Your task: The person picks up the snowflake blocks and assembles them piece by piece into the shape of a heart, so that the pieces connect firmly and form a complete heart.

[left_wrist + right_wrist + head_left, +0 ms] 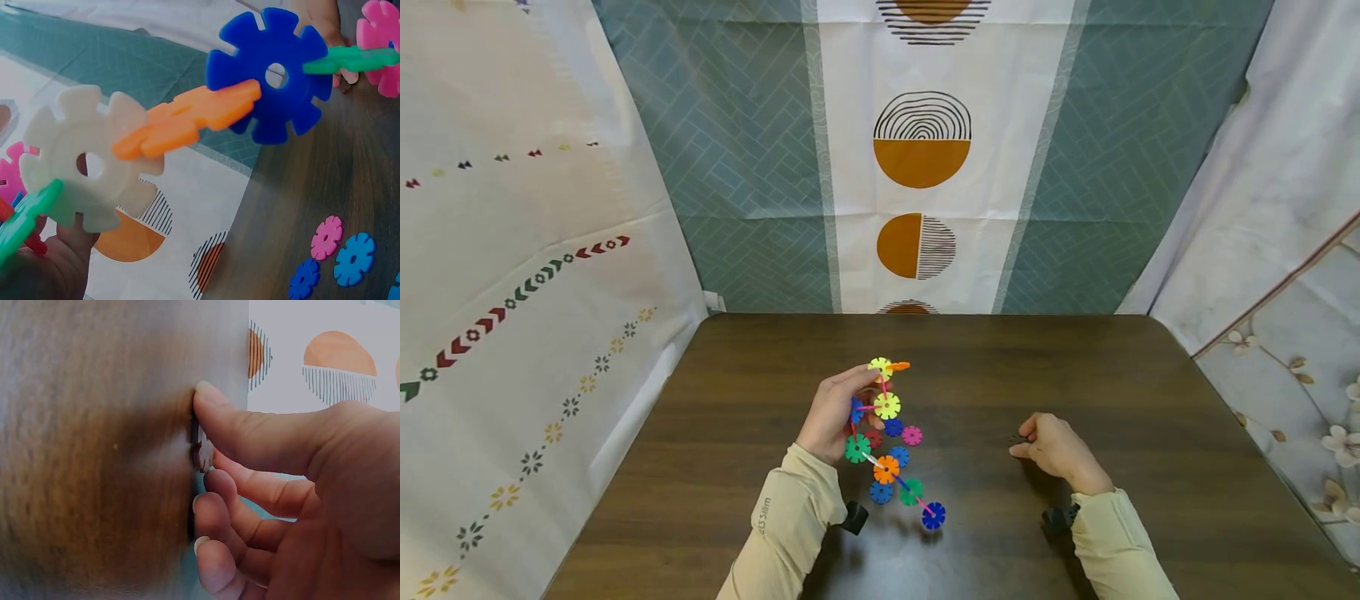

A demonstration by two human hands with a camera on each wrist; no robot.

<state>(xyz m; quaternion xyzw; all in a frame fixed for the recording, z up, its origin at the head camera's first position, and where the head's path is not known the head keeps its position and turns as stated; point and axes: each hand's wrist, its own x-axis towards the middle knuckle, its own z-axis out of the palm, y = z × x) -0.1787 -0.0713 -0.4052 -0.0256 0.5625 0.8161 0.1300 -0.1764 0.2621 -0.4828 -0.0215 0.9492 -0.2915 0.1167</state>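
Note:
My left hand [833, 414] grips a chain of notched plastic discs [857, 448], slotted edge to edge in yellow, pink, blue, green, white and orange. Its lower end hangs toward the near side of the table. Close up in the left wrist view, a cream disc [53, 147], an orange disc [187, 122] and a blue disc [297, 109] are joined in a row. My right hand [1058, 450] is down at the tabletop, apart from the chain. Its thumb and index finger pinch a small dark disc [203, 453], mostly hidden by the fingers.
Several loose discs lie on the brown table [977, 375] under and beside the chain, among them a pink disc [912, 435] and a light blue disc [882, 492]. Patterned cloth [752, 167] hangs behind the table and along both sides.

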